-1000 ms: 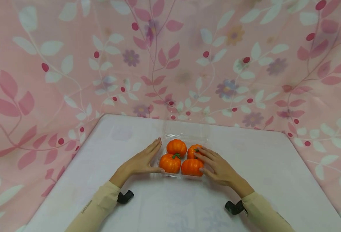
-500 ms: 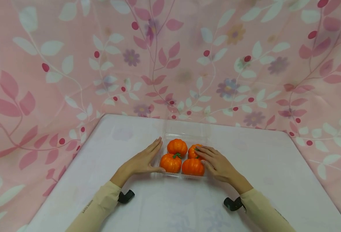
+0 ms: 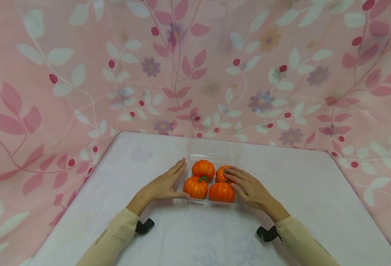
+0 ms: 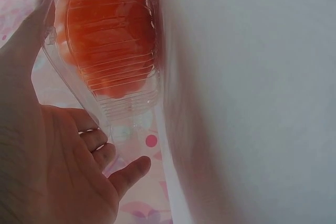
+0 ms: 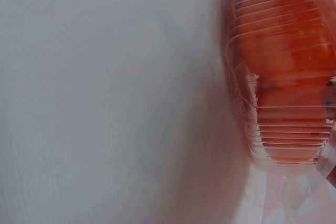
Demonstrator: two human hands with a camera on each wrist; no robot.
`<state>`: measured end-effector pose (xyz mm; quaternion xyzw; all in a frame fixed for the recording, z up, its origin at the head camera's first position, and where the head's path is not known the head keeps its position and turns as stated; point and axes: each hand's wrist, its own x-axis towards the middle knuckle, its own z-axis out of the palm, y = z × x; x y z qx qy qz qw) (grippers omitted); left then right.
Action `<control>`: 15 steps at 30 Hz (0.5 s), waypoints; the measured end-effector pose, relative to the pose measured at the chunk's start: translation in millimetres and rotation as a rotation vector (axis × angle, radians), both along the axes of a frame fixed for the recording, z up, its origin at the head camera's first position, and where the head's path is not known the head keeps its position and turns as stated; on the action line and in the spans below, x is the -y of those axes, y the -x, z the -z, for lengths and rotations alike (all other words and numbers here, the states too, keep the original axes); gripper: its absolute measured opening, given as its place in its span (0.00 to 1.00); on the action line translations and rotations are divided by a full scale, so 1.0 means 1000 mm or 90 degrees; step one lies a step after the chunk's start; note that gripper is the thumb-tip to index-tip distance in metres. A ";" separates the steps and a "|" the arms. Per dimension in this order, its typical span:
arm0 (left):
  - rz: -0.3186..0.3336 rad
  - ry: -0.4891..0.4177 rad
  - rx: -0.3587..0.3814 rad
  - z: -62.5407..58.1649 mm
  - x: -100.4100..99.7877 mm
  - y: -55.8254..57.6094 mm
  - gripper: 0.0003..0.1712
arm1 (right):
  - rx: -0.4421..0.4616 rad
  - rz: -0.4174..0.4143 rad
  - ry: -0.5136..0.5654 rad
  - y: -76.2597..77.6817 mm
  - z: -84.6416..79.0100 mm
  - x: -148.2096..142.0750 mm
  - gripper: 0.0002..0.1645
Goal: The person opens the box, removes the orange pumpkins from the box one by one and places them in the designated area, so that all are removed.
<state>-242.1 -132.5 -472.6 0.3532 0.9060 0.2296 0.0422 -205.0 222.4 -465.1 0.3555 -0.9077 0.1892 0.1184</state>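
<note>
Several small orange pumpkins sit in a clear plastic clamshell box (image 3: 198, 201), its lid (image 3: 215, 149) folded back behind it. The front-left pumpkin (image 3: 195, 187) shows a green stem. Along the box's left side lies my left hand (image 3: 163, 184), fingers extended and thumb at the front rim; the left wrist view shows the ribbed box wall (image 4: 118, 106) beside this hand. My right hand (image 3: 253, 188) rests its fingers over the back-right pumpkin (image 3: 220, 174), partly hiding it. Its thumb is by the front-right pumpkin (image 3: 221, 192). In the right wrist view the hand is mostly out of frame.
The box stands on a table with a white cover (image 3: 301, 192), toward its back edge. Behind hangs a pink curtain (image 3: 212, 81) with leaves and flowers. Black wrist mounts (image 3: 144, 226) sit at both cuffs.
Between one second and half a second ago, my right hand shifts slightly and its fingers and thumb come closer together. The left hand, box and pumpkins stay almost as they were.
</note>
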 end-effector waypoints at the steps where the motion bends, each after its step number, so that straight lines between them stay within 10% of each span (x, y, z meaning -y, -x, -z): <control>1: 0.000 0.001 0.000 0.000 0.000 0.000 0.69 | -0.002 0.000 0.001 0.000 0.000 0.000 0.26; 15: -0.003 0.007 0.008 0.000 0.000 0.000 0.70 | -0.032 -0.004 0.031 0.003 -0.003 0.002 0.27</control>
